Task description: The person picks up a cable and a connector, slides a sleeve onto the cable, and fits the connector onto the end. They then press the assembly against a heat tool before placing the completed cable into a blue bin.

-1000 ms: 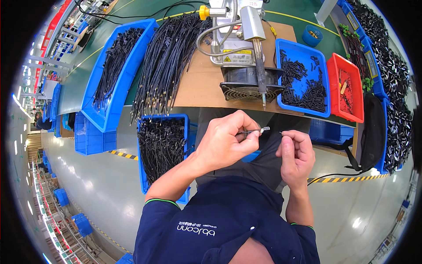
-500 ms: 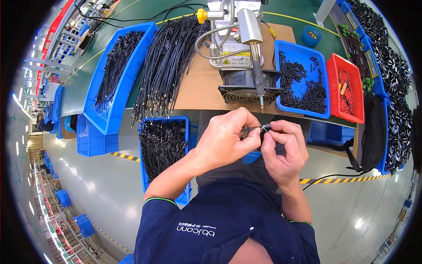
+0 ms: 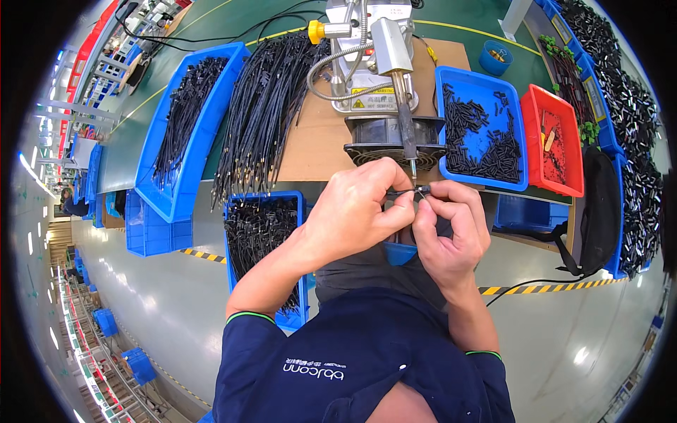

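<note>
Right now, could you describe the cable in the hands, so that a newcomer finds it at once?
Start at the white machine on the table and follow its slim dark rod to the tip. Just below in the picture, the left hand and right hand meet at the black cable. Its neighbours lie bundled or in blue trays; only this one is held.

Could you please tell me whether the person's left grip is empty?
No, the left grip holds a black cable between thumb and forefinger.
</note>
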The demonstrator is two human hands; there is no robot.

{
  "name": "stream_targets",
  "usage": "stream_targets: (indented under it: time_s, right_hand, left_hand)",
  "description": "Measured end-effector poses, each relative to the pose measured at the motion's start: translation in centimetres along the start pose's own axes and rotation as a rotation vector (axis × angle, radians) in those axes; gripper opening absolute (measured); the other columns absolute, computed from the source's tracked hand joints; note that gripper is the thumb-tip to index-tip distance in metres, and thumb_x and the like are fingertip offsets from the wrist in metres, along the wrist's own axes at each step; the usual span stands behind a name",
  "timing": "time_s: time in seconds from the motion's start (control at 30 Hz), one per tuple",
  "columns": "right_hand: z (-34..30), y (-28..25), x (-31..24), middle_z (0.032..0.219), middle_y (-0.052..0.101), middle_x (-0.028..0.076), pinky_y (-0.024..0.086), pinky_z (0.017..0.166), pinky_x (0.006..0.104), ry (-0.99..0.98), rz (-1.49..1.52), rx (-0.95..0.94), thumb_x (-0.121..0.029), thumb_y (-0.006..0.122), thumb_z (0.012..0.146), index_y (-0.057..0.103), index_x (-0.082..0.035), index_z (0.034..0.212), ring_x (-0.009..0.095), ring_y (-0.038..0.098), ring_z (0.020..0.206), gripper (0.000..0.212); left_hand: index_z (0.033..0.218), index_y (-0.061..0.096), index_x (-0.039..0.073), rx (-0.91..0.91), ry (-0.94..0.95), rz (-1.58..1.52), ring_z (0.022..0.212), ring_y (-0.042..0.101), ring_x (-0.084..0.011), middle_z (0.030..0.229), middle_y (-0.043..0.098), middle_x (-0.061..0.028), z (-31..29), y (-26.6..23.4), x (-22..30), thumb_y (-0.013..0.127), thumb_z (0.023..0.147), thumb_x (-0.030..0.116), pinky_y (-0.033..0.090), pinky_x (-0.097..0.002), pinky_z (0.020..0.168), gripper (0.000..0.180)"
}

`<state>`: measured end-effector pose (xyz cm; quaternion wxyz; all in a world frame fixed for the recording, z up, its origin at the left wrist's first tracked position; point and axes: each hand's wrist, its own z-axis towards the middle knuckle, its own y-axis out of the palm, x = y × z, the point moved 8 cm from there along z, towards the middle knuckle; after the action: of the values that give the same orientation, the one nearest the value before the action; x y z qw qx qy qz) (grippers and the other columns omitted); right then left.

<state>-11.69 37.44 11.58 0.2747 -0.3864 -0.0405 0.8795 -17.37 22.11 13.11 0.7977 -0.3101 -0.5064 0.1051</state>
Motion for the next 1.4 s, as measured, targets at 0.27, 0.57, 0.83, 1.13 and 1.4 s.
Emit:
stream_targets:
  time_s: [0.27, 0.57, 0.83, 1.13, 1.4]
  right_hand:
    - [0.5, 0.2, 0.2, 0.105, 0.073, 0.016, 0.058, 0.072, 0.0344, -0.001, 0.033, 0.013, 0.012, 0.079, 0.079, 0.068, 0.002, 0.091, 0.027, 0.070, 0.087, 0.019]
    - [0.7, 0.3, 0.1, 0.105, 0.073, 0.016, 0.058, 0.073, 0.0347, -0.001, 0.047, 0.014, 0.011, 0.079, 0.079, 0.068, 0.002, 0.090, 0.027, 0.070, 0.087, 0.018]
    - [0.9, 0.3, 0.0, 0.104, 0.072, 0.015, 0.058, 0.072, 0.0342, 0.001, 0.035, 0.020, 0.011, 0.080, 0.079, 0.069, 0.002, 0.090, 0.026, 0.070, 0.085, 0.017]
    - [0.9, 0.1, -0.2, 0.104, 0.073, 0.014, 0.058, 0.072, 0.0347, 0.001, 0.028, 0.024, 0.009, 0.081, 0.079, 0.070, 0.002, 0.090, 0.026, 0.071, 0.086, 0.018]
    - [0.6, 0.1, -0.2, 0.105, 0.072, 0.015, 0.058, 0.073, 0.0357, -0.006, 0.037, 0.013, 0.010, 0.080, 0.077, 0.069, 0.002, 0.091, 0.027, 0.071, 0.087, 0.019]
  left_hand:
    - [0.091, 0.069, 0.003, 0.006, 0.031, 0.027, 0.055, 0.058, -0.0131, 0.073, 0.068, -0.0065, 0.7, -0.6, 0.3, 0.080, 0.084, 0.007, 0.047, -0.0309, 0.052, 0.014]
    - [0.091, 0.068, 0.003, 0.003, 0.049, 0.030, 0.055, 0.058, -0.0134, 0.073, 0.068, -0.0063, 0.9, -0.9, 0.6, 0.079, 0.084, 0.006, 0.047, -0.0309, 0.052, 0.013]
    - [0.091, 0.069, 0.003, 0.004, 0.052, 0.029, 0.055, 0.059, -0.0130, 0.073, 0.068, -0.0060, 0.9, -0.9, 0.7, 0.080, 0.084, 0.007, 0.047, -0.0306, 0.053, 0.013]
    - [0.090, 0.069, 0.003, 0.009, 0.047, 0.034, 0.054, 0.057, -0.0112, 0.072, 0.067, -0.0052, 0.9, -0.8, 1.0, 0.080, 0.084, 0.006, 0.046, -0.0300, 0.052, 0.013]
    - [0.090, 0.069, 0.003, 0.002, 0.013, 0.033, 0.053, 0.053, -0.0104, 0.072, 0.066, -0.0054, 0.5, -0.7, 0.7, 0.080, 0.085, 0.007, 0.044, -0.0300, 0.051, 0.013]
